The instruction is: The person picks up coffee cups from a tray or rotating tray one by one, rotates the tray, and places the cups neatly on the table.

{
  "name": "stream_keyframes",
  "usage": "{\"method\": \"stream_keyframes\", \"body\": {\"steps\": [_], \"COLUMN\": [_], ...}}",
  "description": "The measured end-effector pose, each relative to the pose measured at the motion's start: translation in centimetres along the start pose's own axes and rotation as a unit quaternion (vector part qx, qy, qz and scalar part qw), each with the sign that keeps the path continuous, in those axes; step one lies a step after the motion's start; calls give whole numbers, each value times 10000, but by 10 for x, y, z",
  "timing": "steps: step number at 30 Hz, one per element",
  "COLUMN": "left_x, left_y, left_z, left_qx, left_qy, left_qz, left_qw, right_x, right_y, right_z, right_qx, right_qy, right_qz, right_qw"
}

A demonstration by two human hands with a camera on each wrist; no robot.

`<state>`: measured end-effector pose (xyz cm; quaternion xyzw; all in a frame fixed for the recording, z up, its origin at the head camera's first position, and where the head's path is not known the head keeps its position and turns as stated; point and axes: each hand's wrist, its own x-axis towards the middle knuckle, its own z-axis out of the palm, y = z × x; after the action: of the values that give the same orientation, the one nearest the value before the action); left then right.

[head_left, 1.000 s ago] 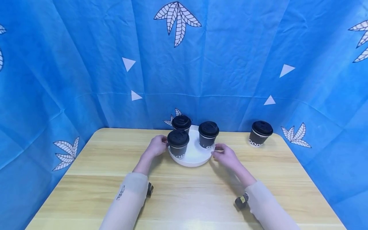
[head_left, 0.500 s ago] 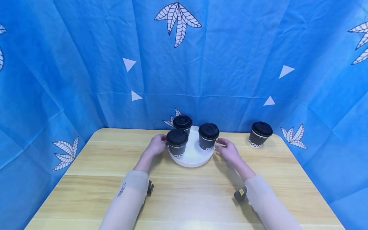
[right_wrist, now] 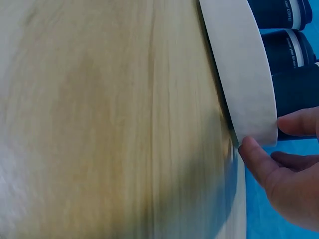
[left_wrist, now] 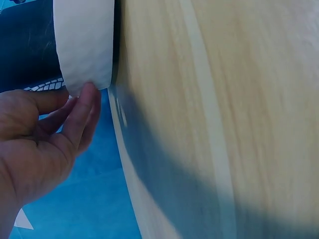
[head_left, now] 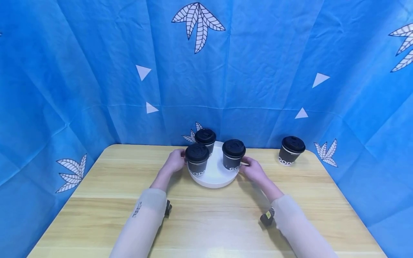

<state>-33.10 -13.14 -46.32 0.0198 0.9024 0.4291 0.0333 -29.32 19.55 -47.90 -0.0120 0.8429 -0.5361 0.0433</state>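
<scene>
Three black paper coffee cups with black lids stand on a round white tray (head_left: 215,175) with a raised rim. One cup (head_left: 197,159) is at the tray's front left, another cup (head_left: 205,138) behind it, and the third cup (head_left: 233,154) at the right. My left hand (head_left: 175,160) holds the tray's left edge, beside the front-left cup; in the left wrist view its fingertips (left_wrist: 88,89) press the white side wall. At the opposite edge my right hand (head_left: 253,170) pinches the tray, thumb and fingers spread across the wall in the right wrist view.
A fourth matching cup (head_left: 291,150) stands by itself near the table's back right corner. The light wooden table (head_left: 213,222) reaches back to a blue patterned curtain (head_left: 258,71), which also hangs along both sides.
The tray has turned slightly clockwise with its cups: the front-left cup shifted left and back, the right cup forward. My right hand came off the edge and has taken hold again.
</scene>
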Motion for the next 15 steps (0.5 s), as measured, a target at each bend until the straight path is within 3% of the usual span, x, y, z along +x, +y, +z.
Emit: {"method": "stream_keyframes", "body": {"steps": [9, 15], "left_x": [-2, -14], "left_y": [-2, 1], "left_z": [-1, -7], "left_qx": [-106, 19], "left_qy": [-11, -143], "left_qz": [-228, -223], "left_qw": [9997, 9996], "right_x": [-3, -7], "right_y": [0, 3], "right_z": [4, 5], "right_qx": [115, 205], "right_qy": [-59, -31], "right_qz": [122, 113], "right_qw": [9998, 9997]}}
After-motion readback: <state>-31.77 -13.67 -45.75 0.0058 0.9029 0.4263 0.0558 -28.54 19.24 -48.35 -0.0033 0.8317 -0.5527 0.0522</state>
